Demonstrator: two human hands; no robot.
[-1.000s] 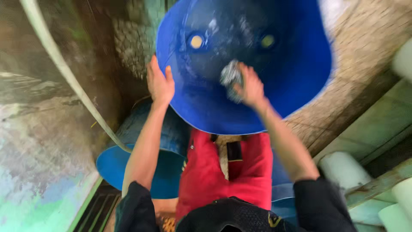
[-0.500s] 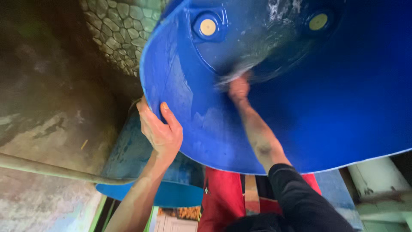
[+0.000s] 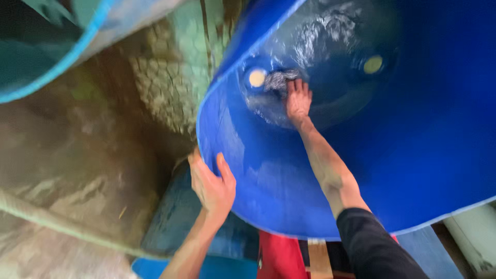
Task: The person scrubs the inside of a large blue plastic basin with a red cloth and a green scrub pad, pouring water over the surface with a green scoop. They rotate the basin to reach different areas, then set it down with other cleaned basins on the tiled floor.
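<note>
Nearest, below the blue barrel [image 3: 403, 170]: red garment [image 3: 279, 258], black sleeve [image 3: 372, 245].

Change since 1 s ago: barrel now fills more of the view, and the right hand sits deeper, at the barrel's bottom. Judged: scrubbing has reached the base.

Left hand [image 3: 211, 183] clamped on the barrel's near rim, thumb inside, arm bent.

Right hand [image 3: 298, 99], arm extended, closed on a grey scouring pad [image 3: 279, 80] pressed to the wet base beside 1 of 2 yellow plugs [image 3: 257, 78].
</note>
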